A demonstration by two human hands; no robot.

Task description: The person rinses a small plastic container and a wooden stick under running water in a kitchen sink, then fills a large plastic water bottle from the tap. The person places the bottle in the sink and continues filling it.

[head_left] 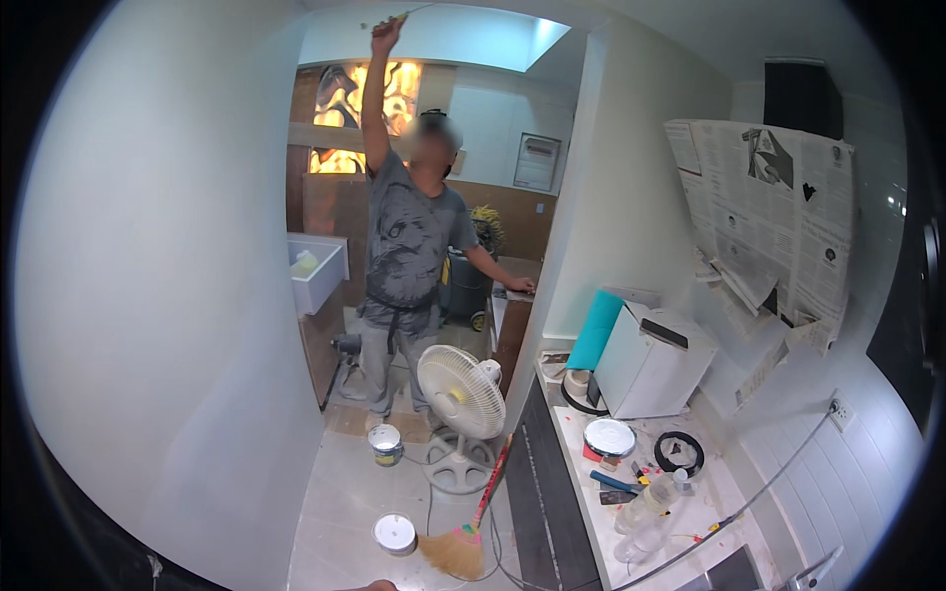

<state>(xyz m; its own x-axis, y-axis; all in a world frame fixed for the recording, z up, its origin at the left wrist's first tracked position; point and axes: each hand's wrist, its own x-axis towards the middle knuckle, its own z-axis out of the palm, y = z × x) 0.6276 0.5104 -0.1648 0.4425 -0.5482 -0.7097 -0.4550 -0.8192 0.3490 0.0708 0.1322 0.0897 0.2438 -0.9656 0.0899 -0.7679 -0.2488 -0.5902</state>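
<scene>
Neither of my hands shows clearly. A small brownish patch (379, 586) touches the lower edge, too cut off for me to tell whether it is part of a hand. Nearest to it on the floor stands an open bucket of white paste (394, 534), beside the straw head of a broom (456, 552). The broom's red handle leans up towards the dark cabinet. Farther off stands a second open bucket (385, 445), also with white inside. A white pedestal fan (461, 394) stands to its right.
Beyond the opening, a co-worker (414, 236) raises one hand with a tool near the ceiling edge. On the right counter (591, 492) are a tub of white paste (610, 437), a black ring (680, 453), clear bottles (650, 512) and a white box (655, 360). Newspaper (769, 207) covers the hood; a cable (759, 497) hangs across.
</scene>
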